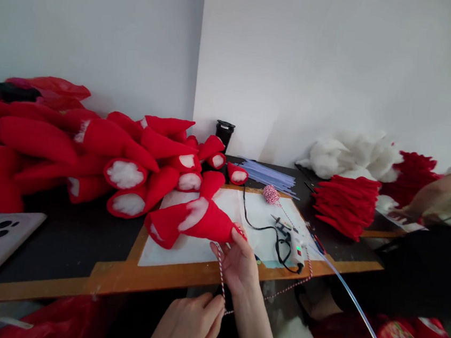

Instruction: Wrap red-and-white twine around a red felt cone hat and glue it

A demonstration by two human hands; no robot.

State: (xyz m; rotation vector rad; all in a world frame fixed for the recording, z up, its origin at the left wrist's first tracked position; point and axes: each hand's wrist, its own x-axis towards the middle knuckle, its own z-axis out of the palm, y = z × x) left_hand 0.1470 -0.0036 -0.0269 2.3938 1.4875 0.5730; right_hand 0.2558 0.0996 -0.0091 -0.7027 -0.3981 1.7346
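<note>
Far left: heap of stuffed red cones (90, 155) | centre: one red cone (199, 223) on white sheet (185, 248); right hand (237, 264) pinches its tip | near: left hand (188, 326) closed on red-white twine (221, 276); glue gun (296, 246) right

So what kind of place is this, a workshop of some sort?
Probably a small handcraft workshop. Stuffed red felt cones are heaped on the table, a glue gun lies on the work board, and the right hand holds red-and-white twine against one cone.
</note>
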